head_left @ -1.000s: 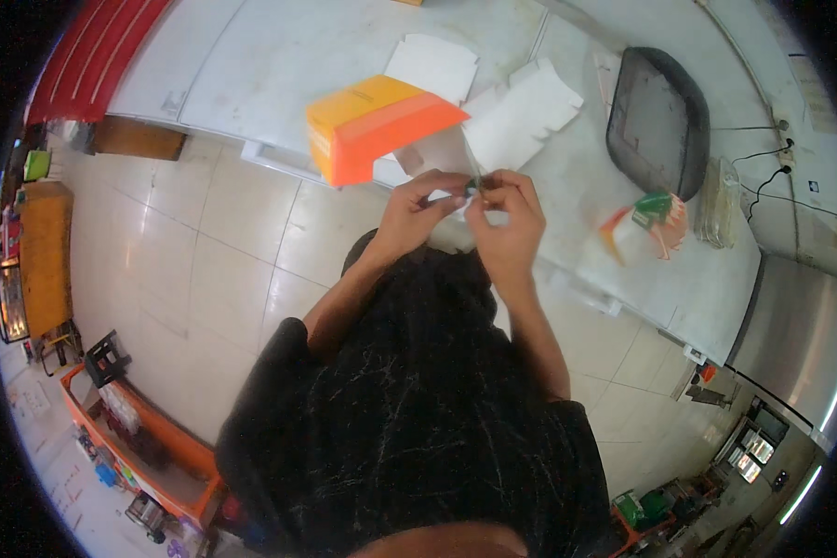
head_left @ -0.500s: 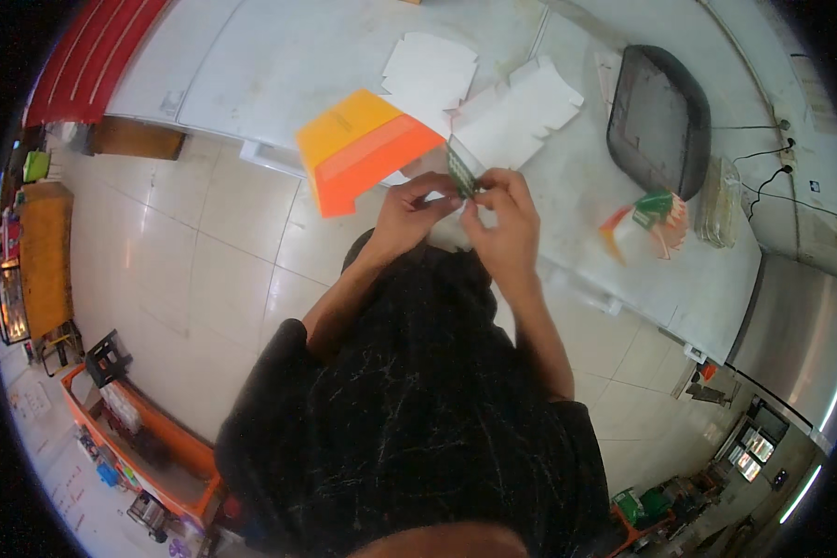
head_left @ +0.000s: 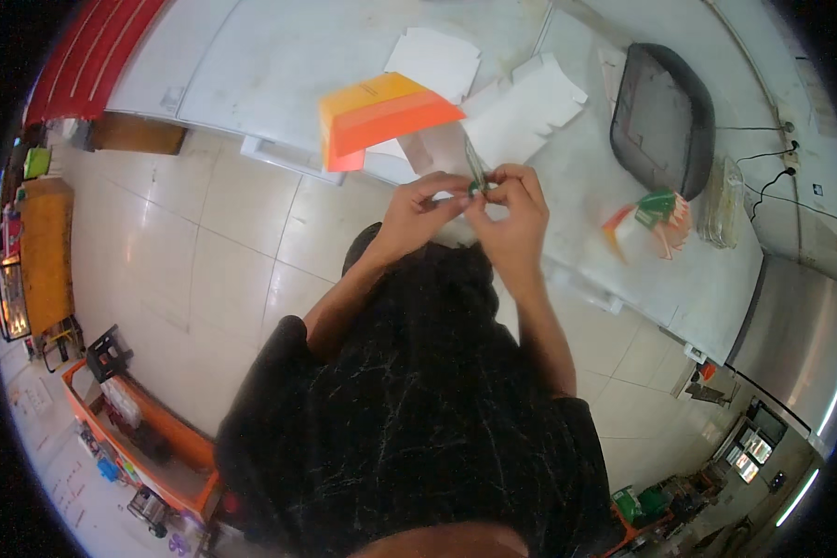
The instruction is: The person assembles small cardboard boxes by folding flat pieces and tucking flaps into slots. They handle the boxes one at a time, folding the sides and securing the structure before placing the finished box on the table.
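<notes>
A small, thin green strip (head_left: 475, 177) is pinched between both hands at the near edge of the white surface (head_left: 251, 65); the left hand (head_left: 425, 209) and right hand (head_left: 511, 209) are closed on it fingertip to fingertip. It is judged light, flexible and easily creased, best held by its ends. Just beyond, an orange carton (head_left: 381, 116) and flat white blanks (head_left: 521, 112) are seen.

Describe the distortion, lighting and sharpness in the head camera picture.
Head view: strong fisheye bends the white table edges, with a black vignette round the rim; lighting is even and soft, without hard shadows; the left hand and right hand are slightly soft, so the small thing pinched between them is too blurred to identify.
</notes>
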### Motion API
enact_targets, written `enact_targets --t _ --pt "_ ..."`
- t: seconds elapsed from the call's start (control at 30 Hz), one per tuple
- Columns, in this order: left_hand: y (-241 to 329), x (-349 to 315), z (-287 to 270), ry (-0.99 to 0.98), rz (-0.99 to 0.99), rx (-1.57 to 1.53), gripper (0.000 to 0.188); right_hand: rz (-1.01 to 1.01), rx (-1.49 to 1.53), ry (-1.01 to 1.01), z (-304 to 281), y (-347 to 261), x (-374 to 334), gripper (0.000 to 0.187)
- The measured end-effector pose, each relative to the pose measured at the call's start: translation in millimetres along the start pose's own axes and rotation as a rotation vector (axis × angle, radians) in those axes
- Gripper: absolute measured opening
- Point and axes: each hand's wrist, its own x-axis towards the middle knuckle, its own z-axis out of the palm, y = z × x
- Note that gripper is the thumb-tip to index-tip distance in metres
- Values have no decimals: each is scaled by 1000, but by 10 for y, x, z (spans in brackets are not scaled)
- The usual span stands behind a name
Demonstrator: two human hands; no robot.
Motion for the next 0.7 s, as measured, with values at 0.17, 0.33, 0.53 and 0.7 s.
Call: enact_targets --t 0.17,0.33,0.53,0.7 --pt "-117 -32 -23 -17 31 -22 31 9 -31 -20 3 -13 -19 18" --pt "-18 -37 28 3 9 -55 26 75 125 -13 13 79 -36 19" --pt "-9 -21 15 -5 -5 -23 28 32 176 -70 -25 102 -1 20" --pt "-45 -26 -9 8 4 5 27 -20 88 -82 -63 41 13 19"
